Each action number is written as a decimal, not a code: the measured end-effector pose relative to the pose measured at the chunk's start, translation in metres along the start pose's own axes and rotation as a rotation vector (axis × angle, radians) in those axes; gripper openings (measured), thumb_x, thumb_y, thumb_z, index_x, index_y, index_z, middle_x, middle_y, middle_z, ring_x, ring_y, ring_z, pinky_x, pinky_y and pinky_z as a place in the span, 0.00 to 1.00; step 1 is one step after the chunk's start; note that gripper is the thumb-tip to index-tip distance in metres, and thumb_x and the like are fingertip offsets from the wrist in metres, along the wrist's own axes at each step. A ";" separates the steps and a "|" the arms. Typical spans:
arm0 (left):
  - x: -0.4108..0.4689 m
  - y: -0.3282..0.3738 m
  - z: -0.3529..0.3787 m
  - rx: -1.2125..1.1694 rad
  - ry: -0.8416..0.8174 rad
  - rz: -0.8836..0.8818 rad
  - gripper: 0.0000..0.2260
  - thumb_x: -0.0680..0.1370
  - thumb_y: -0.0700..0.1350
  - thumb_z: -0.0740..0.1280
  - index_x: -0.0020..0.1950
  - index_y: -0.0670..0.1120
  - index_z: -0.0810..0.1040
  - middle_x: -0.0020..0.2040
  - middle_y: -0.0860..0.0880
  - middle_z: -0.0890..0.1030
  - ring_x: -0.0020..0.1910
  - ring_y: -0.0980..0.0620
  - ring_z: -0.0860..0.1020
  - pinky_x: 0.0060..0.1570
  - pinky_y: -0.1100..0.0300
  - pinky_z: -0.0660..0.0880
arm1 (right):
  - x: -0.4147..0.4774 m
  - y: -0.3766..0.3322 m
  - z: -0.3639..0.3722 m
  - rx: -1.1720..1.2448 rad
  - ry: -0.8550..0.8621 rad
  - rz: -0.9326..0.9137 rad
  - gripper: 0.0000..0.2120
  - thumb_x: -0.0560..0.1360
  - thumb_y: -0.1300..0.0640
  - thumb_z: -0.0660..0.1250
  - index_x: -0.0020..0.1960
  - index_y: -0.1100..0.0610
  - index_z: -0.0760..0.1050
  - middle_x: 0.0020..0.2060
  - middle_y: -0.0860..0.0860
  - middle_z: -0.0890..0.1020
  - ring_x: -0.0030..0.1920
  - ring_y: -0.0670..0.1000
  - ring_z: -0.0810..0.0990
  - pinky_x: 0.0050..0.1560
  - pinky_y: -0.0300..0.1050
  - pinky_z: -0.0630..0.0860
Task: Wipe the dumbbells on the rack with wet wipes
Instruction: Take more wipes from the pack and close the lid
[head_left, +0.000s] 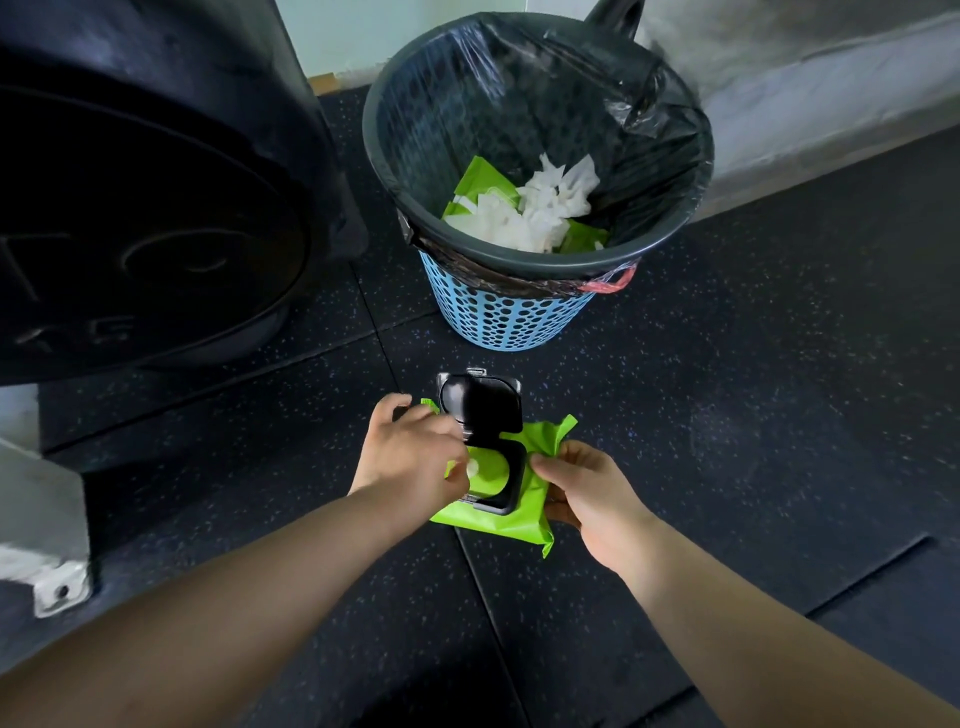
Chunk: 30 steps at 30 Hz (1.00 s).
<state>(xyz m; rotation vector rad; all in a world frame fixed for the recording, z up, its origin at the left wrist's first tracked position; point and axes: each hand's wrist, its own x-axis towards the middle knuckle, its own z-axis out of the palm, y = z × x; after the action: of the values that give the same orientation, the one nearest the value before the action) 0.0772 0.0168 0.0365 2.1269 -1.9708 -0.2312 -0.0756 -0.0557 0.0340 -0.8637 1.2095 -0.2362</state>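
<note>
Right hand (587, 493) gripped the wet-wipe pack (498, 522) at its right edge; left hand (410, 457), over the central opening, pinched the wipe tip (472, 467).

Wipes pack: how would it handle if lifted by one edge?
Probably floppy: the wipes pack shows wrinkled green film where the right hand pinches its edge. The rigid black lid, flipped open, may make it sag unevenly. It looks flat, so likely light.

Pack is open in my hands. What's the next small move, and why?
Probably draw the wipe up and out with the left hand: the black lid of the wet wipe pack stands flipped open, the left fingers seem to pinch the white wipe tip, and the right hand grips the pack's side.
</note>
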 end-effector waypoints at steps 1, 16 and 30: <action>0.000 0.001 0.000 -0.075 0.001 -0.019 0.08 0.62 0.47 0.64 0.23 0.50 0.77 0.32 0.55 0.79 0.30 0.52 0.77 0.55 0.58 0.60 | 0.002 0.001 -0.001 -0.021 0.027 -0.002 0.07 0.76 0.66 0.61 0.40 0.60 0.72 0.36 0.56 0.78 0.35 0.53 0.77 0.41 0.48 0.77; 0.013 0.018 -0.009 -0.868 -0.047 -0.565 0.07 0.70 0.32 0.68 0.38 0.43 0.81 0.42 0.56 0.70 0.40 0.63 0.70 0.39 0.79 0.64 | 0.014 0.002 -0.017 -0.259 0.325 -0.050 0.03 0.76 0.64 0.61 0.48 0.58 0.72 0.41 0.53 0.76 0.44 0.53 0.74 0.45 0.48 0.71; 0.007 0.003 -0.010 -0.154 -0.205 -0.280 0.10 0.73 0.55 0.62 0.43 0.52 0.79 0.53 0.56 0.72 0.62 0.54 0.64 0.60 0.64 0.45 | 0.010 -0.002 -0.003 -0.614 0.201 -0.232 0.16 0.76 0.60 0.60 0.32 0.51 0.61 0.27 0.47 0.67 0.28 0.45 0.64 0.27 0.37 0.60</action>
<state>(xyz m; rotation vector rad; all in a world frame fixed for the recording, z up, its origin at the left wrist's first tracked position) 0.0774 0.0100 0.0476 2.3493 -1.6813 -0.6511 -0.0737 -0.0645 0.0280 -1.5485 1.3935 -0.1382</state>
